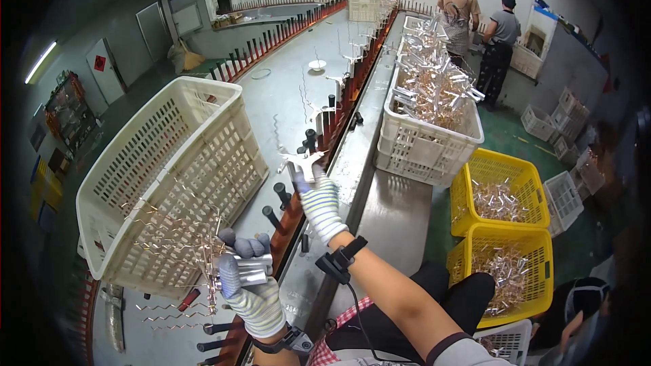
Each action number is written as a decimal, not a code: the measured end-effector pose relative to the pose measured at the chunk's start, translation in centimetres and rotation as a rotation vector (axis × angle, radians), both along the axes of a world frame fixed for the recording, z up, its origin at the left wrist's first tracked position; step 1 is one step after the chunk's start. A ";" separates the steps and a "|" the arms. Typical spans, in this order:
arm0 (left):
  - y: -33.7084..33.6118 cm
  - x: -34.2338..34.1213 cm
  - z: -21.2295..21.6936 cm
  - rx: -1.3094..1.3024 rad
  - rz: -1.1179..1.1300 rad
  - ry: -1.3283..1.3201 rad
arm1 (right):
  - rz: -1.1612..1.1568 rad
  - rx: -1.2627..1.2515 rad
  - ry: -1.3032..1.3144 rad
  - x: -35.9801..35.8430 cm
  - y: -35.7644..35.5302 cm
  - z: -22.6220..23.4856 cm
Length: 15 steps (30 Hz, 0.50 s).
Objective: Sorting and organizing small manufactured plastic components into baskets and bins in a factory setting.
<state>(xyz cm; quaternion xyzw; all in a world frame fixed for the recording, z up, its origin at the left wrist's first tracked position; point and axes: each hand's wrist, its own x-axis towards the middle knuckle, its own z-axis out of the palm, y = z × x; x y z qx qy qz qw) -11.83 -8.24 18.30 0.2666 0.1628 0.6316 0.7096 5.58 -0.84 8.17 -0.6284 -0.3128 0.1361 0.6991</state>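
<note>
My left hand (249, 281), in a striped glove with grey fingers, is closed round several silver metal cylinders (254, 270) with thin copper tubes. Their coppery ends (196, 247) fan out to the left, in front of a white crate. Farther forward, my right hand (317, 202), gloved the same way, reaches up to a bright white pronged holder (302, 160) at the edge of the conveyor line. Its fingers are bent in against the holder; what they pinch is too glaring and small to make out. A wavy wire (277, 129) rises beside the holder.
The white slatted crate (169, 183) stands tilted at left on the grey table (291, 47). Black pegs (270, 218) line the conveyor track. At right, a white crate (424, 152) heaped with copper-and-silver parts stands before yellow crates (502, 169). Two people (498, 41) stand at the back right.
</note>
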 end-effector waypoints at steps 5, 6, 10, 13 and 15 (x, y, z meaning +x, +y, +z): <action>0.3 -0.5 0.1 -0.020 0.000 -0.001 | 0.251 0.173 0.148 -3.2 1.9 0.7; 0.6 -0.5 -0.1 -0.022 -0.001 -0.013 | 0.356 0.484 0.353 -4.3 1.3 2.5; 0.5 -0.2 0.5 -0.034 0.023 -0.029 | 0.393 0.856 0.983 -0.5 -0.4 2.4; 0.1 0.1 0.8 -0.075 -0.025 -0.037 | -0.044 0.363 0.224 1.7 1.0 -0.6; 0.0 -0.6 0.2 -0.010 -0.029 -0.021 | 0.062 0.215 0.167 2.0 2.4 -0.2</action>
